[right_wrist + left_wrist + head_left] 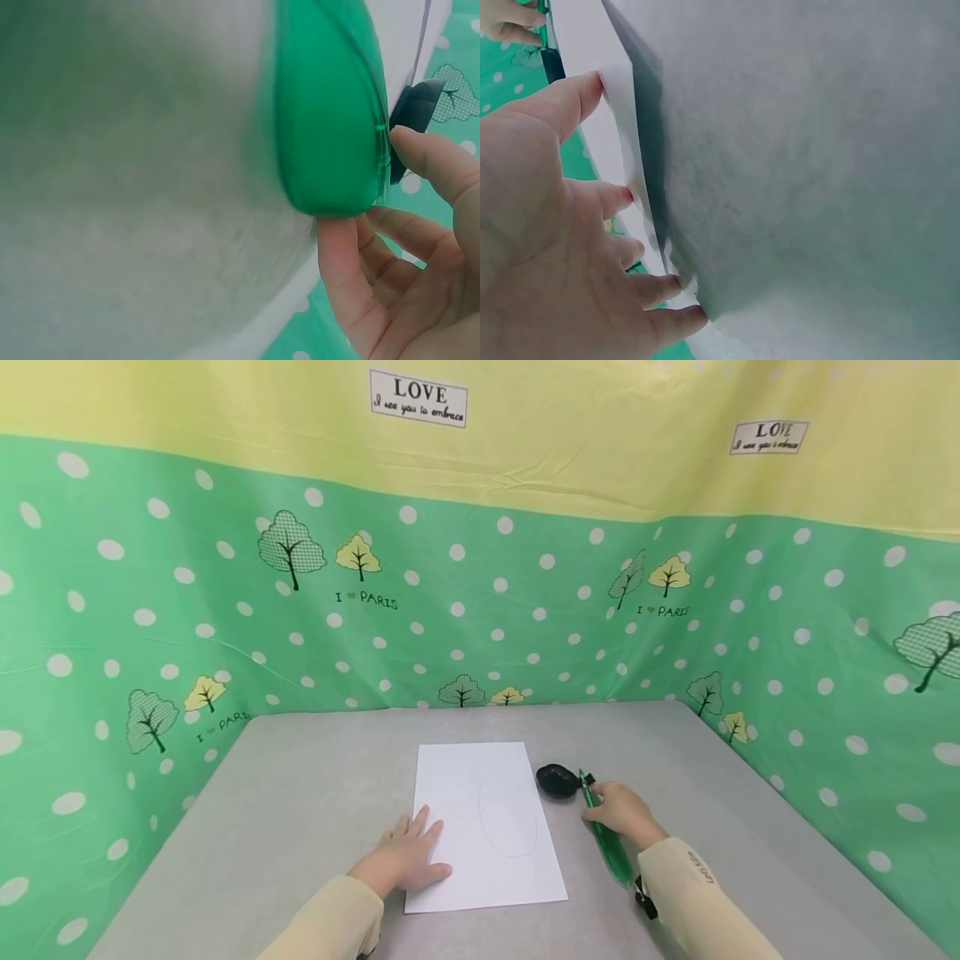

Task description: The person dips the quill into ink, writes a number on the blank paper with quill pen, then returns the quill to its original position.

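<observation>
My left hand (405, 858) lies with its fingers spread on the left edge of a white sheet of paper (465, 885). In the left wrist view the fingertips (600, 81) press along the lifted-looking paper edge (635, 127). A thin looping line (504, 857), like a figure 6, is on the sheet. My right hand (626, 814) pinches a long, glossy green see-through thing (613, 852), pointed at the far end and broad toward me; its kind I cannot tell. Thumb and fingers grip its sides in the right wrist view, the broad green body (330, 112) filling the middle.
A black oval bulb-like piece (557, 781) with a short stub lies beside the paper's right edge, at the green thing's tip. A small black piece (645, 900) shows by the right sleeve. Polka-dot green and yellow cloth (480, 560) walls the grey table (315, 793) behind and on both sides.
</observation>
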{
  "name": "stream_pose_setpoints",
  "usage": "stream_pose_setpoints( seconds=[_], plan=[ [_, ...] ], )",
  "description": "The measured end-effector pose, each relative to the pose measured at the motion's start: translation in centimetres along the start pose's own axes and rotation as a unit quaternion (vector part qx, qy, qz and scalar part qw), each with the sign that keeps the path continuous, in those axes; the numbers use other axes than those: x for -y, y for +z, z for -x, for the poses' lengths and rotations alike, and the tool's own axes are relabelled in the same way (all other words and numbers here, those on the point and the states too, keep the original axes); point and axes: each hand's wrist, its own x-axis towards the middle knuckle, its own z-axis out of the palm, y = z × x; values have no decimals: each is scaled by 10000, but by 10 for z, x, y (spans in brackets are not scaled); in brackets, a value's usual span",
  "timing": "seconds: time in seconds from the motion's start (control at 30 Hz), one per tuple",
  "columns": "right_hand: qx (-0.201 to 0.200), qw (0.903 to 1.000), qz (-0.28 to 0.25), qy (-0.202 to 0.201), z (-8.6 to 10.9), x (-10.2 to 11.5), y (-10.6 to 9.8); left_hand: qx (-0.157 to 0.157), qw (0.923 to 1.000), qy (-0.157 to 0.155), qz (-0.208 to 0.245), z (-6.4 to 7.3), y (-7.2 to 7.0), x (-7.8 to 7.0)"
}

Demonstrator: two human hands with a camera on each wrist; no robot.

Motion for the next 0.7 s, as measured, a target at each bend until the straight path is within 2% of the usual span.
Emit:
stream_pose_setpoints(
  seconds=[0.27, 0.43, 0.57, 0.7],
  plan=[
    [132, 9995, -243, 154, 1, 0, -5, 16, 9996, -209, 179, 1, -2, -5],
    [173, 9995, -228, 131, -1, 2, -12, -44, 9998, -125, 176, -1, -5, -5],
    [182, 9997, -149, 104, -3, 8, -23, -144, 9999, 46, -43, -6, -15, -3],
    [123, 9999, -91, 10, -8, 17, -34, -274, 9994, 98, -169, -12, -32, -3]
  ],
)
